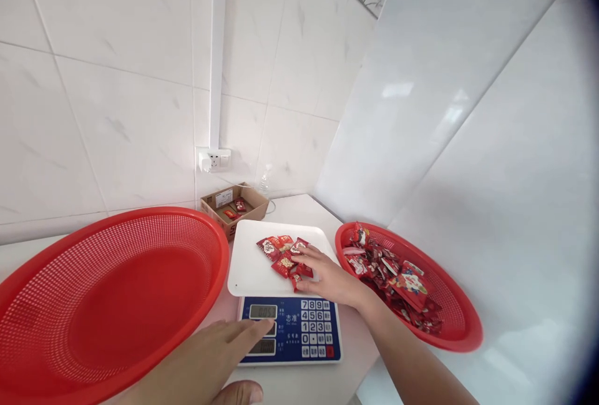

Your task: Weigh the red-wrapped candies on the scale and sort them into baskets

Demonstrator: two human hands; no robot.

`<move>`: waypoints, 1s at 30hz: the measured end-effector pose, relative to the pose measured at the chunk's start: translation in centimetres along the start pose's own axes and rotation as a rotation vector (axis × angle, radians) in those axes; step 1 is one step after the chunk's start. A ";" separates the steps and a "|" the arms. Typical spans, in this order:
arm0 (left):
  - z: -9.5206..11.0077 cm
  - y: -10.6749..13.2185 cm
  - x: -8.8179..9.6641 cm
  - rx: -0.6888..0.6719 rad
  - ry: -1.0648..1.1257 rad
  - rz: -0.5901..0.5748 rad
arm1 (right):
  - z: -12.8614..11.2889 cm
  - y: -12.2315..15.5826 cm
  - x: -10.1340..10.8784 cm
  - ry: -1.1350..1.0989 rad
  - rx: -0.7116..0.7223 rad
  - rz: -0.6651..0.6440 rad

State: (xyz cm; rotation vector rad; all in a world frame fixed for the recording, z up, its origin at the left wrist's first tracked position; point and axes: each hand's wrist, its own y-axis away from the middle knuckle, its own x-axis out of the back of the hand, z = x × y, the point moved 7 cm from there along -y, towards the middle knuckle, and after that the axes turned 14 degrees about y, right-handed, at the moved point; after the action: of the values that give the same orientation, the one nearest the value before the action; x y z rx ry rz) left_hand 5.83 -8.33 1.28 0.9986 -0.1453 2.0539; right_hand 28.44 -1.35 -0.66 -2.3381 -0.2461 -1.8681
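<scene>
Several small red candy packets (pixel 282 263) lie in a loose pile on the white tray (pixel 246 268) of a digital scale. My right hand (pixel 327 277) reaches over the pile from the right, its fingers spread and touching packets at that side. The palm and part of the packets beneath it are hidden. My left hand (pixel 219 355) hovers in front of the scale's blue panel (pixel 292 349), fingers stretched out and holding nothing. It covers part of the display windows (pixel 262 311), which show dim digits.
At left stands a large red perforated basket (pixel 213 249) with nothing visible inside. Another red basket (pixel 461 330), at right, holds many red packets. Behind the scale sit a cardboard box (pixel 255 211) with a few packets and a clear bottle (pixel 264 180). A wall socket (pixel 214 160) has a plug in it.
</scene>
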 end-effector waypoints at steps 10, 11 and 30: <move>-0.9 -0.2 0.1 -0.105 -0.005 0.065 | 2.5 1.1 0.0 0.006 -0.085 0.152; -1.0 -0.1 0.2 -0.102 -0.016 0.084 | 2.1 1.0 0.0 0.001 -0.068 0.144; -3.7 0.1 1.5 -0.130 -0.181 0.332 | -4.1 -1.2 -1.2 0.381 -0.099 0.133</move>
State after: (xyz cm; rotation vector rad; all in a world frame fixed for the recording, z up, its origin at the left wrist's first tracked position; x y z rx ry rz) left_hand 3.04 -5.83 -0.17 1.1374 -0.5655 2.2120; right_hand 23.99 -1.05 -0.91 -1.9407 0.0446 -2.2460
